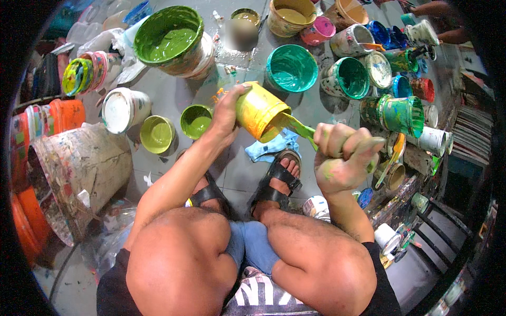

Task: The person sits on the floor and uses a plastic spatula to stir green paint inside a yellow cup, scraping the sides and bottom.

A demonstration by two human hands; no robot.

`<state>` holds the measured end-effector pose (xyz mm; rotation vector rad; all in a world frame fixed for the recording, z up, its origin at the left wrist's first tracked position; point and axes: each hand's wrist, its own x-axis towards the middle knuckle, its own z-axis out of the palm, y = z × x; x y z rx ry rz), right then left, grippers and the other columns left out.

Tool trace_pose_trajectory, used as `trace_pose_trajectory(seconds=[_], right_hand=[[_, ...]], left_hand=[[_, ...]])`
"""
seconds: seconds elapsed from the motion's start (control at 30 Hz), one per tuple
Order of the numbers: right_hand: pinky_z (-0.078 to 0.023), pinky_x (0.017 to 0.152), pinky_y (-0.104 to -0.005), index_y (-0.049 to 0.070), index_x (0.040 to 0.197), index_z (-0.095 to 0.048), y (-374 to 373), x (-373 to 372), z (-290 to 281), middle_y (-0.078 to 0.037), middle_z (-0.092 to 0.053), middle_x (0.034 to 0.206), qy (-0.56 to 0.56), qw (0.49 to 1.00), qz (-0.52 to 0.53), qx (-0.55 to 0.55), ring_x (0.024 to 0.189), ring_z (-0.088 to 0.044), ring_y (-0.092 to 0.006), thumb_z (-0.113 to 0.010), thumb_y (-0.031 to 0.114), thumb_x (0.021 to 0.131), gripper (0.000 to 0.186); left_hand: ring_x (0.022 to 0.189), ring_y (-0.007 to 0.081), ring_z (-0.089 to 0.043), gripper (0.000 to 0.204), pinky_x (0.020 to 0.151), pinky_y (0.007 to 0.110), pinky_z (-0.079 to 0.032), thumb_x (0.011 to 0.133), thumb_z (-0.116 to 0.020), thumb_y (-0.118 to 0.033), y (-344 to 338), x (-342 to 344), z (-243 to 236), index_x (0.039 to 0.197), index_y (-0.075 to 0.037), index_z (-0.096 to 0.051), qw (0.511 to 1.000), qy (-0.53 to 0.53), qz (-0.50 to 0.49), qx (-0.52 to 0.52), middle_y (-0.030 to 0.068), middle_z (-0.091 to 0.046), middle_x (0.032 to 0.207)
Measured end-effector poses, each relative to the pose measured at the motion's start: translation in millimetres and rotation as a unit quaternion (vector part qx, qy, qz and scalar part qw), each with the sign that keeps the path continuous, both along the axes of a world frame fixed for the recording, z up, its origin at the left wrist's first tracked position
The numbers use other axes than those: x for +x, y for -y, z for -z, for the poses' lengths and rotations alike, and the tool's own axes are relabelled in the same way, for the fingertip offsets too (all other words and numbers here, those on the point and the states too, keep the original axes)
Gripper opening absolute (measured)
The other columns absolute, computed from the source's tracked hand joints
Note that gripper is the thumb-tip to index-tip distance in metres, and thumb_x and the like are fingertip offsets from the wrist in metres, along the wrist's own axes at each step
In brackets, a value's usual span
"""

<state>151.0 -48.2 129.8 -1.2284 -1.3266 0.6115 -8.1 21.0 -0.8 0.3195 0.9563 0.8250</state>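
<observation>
My left hand (227, 115) is closed around the base of a yellow plastic tub (258, 109), which is tilted with its mouth toward my right hand. In my right fist (348, 152) is a green, paint-coated spatula (301, 128); its far end reaches into the mouth of the tub. What lies inside the tub is mostly hidden. Green paint smears my right hand. Beneath the tub, a crumpled blue cloth (271, 147) lies on the floor by my right sandal. Close to my left wrist stands a small tub of olive-green paint (197, 121).
A large bucket of green paint (171, 39) stands far left, a teal paint tub (291, 68) beyond my hands. Several paint tubs crowd the right, including a green bucket (403, 116). A big paint-stained bin (84, 176) lies at left. Another person's arm (440, 9) shows far right.
</observation>
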Motion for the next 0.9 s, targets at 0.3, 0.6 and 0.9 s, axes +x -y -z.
trace_pose_trajectory(seconds=[0.3, 0.6, 0.9], right_hand=[[-0.027, 0.043, -0.0311, 0.013, 0.062, -0.031, 11.0, 12.8, 2.7, 0.001, -0.028, 0.046, -0.047, 0.990, -0.123, 0.057, 0.037, -0.022, -0.0129, -0.027, 0.050, 0.098, 0.051], [-0.026, 0.043, -0.0313, 0.013, 0.063, -0.030, 3.3, 10.5, -18.7, 0.003, -0.024, 0.047, -0.084, 0.989, -0.106, 0.054, 0.037, -0.020, -0.0129, -0.029, 0.048, 0.098, 0.050], [-0.028, 0.047, -0.0304, 0.014, 0.061, -0.028, 12.0, 10.1, -7.6, 0.002, -0.022, 0.046, -0.192, 0.979, -0.063, 0.038, 0.040, -0.018, -0.0123, -0.028, 0.045, 0.099, 0.050]], left_hand=[[0.091, 0.0178, -0.062, 0.036, 0.081, 0.037, -0.051, 0.085, -0.054, -0.039, 1.5, 4.0, 4.9, 0.106, -0.010, -0.054, 0.996, 0.071, -0.018, -0.051, 0.0065, -0.061, 0.100], [0.092, 0.0199, -0.062, 0.035, 0.081, 0.039, -0.052, 0.086, -0.053, -0.040, -3.3, 12.4, 11.3, 0.107, -0.012, -0.052, 0.992, 0.117, -0.024, -0.044, 0.0067, -0.061, 0.100], [0.089, 0.0185, -0.063, 0.038, 0.081, 0.038, -0.052, 0.084, -0.055, -0.039, 4.5, 14.4, 0.3, 0.108, -0.010, -0.052, 0.996, 0.066, -0.009, -0.059, 0.0066, -0.061, 0.098]])
